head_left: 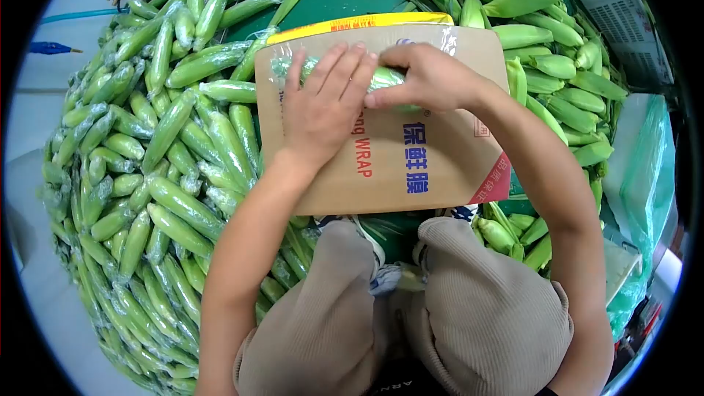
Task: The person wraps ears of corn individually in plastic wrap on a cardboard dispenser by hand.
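A green ear of corn [386, 79] in its husk lies across the top of a brown cardboard cling film box [455, 154], with shiny clear film around it. My left hand [323, 106] rests flat over the corn's left part, fingers stretched out and side by side. At the right end, my right hand [433, 77] curls its thumb and fingers around the corn. Both hands hide much of the ear. Red "WRAP" lettering and blue characters show on the box, which sits just beyond my knees.
Film-wrapped ears of corn [176, 231] form a large heap on the left. Unwrapped ears [568, 66] are piled at the right, beside a grey plastic crate [612, 7]. A yellow box edge [352, 25] shows behind the cardboard. Green plastic sheeting [642, 176] hangs at far right.
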Demonstrator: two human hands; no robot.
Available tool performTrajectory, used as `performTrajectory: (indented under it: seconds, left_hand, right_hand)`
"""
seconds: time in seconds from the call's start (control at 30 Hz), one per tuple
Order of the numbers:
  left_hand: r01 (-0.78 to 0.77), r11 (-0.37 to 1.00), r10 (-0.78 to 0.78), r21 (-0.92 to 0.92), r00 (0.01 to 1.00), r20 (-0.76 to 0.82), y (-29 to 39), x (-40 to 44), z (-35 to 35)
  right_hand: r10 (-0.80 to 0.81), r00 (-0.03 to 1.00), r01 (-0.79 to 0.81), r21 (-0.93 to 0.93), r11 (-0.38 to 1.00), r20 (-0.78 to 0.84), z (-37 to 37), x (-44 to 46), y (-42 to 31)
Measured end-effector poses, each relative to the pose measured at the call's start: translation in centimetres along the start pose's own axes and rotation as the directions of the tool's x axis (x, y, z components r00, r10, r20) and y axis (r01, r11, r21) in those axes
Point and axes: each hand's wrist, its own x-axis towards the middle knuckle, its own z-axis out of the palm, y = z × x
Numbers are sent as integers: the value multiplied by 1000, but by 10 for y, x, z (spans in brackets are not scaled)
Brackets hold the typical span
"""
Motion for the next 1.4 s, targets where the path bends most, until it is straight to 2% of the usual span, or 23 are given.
performTrajectory:
  seconds: [0.1,0.17,0.2,0.23,0.27,0.33,0.5,0.63,0.7,0.77,0.8,0.83,0.87,0.9,0.97,1.03,1.07,1.13,1.2,1.27,1.3,1.37,1.4]
  left_hand:
    - [100,978,-47,-185,961,272,0,1,-2]
    - [144,954,-33,-265,923,383,8,6,-9]
    - [191,932,-23,-308,879,476,9,7,-12]
    - [242,909,-9,-340,825,565,9,9,-16]
    - [289,895,22,-340,732,681,11,13,-21]
    - [388,869,84,-308,497,864,14,20,-33]
    - [472,841,186,-263,204,961,54,5,-72]
    - [597,575,724,-560,-51,688,93,-71,-71]
    - [653,491,728,-577,58,683,92,-103,-63]
    - [789,371,690,-489,118,714,79,-133,-54]
    - [878,280,651,-388,123,749,74,-146,-49]
    - [940,178,613,-291,125,780,69,-158,-42]
    - [944,-227,613,-240,330,717,68,-172,-36]
    - [960,-266,607,-85,235,759,69,-183,-26]
    - [899,-359,565,250,-4,825,67,-206,-33]
    - [967,-162,420,-199,250,872,51,-199,-65]
    - [945,-273,327,-183,270,906,40,-196,-84]
    - [939,-182,-77,-291,281,957,10,-188,-121]
    - [650,-442,-591,-618,307,746,20,-186,-131]
    - [7,-497,-832,-868,279,479,58,-151,-115]
    - [-32,-550,-781,-834,372,501,59,-144,-106]
    - [120,-441,-815,-890,361,453,64,-131,-106]
    - [69,-556,-765,-828,346,543,48,-136,-116]
  right_hand:
    - [116,942,-92,-90,992,314,-26,3,-12]
    - [65,989,-38,-191,981,134,-37,10,-18]
    - [-186,983,182,-213,960,1,-23,22,4]
    - [-430,894,388,-267,882,-124,-5,32,23]
    - [-341,937,333,-493,803,77,3,25,14]
    - [-298,945,323,-539,778,136,32,20,21]
    - [-303,942,327,-577,748,142,57,6,24]
    - [-275,956,285,-557,780,104,61,3,22]
    - [-415,909,384,-472,794,40,70,-16,16]
    - [-427,892,439,-56,897,147,72,-75,-34]
    - [-198,916,143,178,974,349,85,-106,-57]
    - [-176,784,83,181,980,595,95,-121,-63]
    - [-294,810,199,235,952,507,112,-149,-55]
    - [-148,712,-26,237,971,686,101,-150,-52]
    - [-13,729,-26,47,999,684,137,-165,-21]
    - [-55,736,-169,263,950,674,150,-169,-16]
    - [-70,700,-240,326,915,710,152,-168,-14]
    - [-68,642,-380,394,837,764,147,-156,-26]
    - [-162,802,-245,564,788,575,147,-130,-52]
    - [-127,869,-219,601,769,478,147,-90,-87]
    - [-130,894,-193,631,752,429,147,-67,-102]
    - [-136,932,-143,687,712,335,145,-33,-129]
    - [-138,928,-134,655,743,346,140,-38,-134]
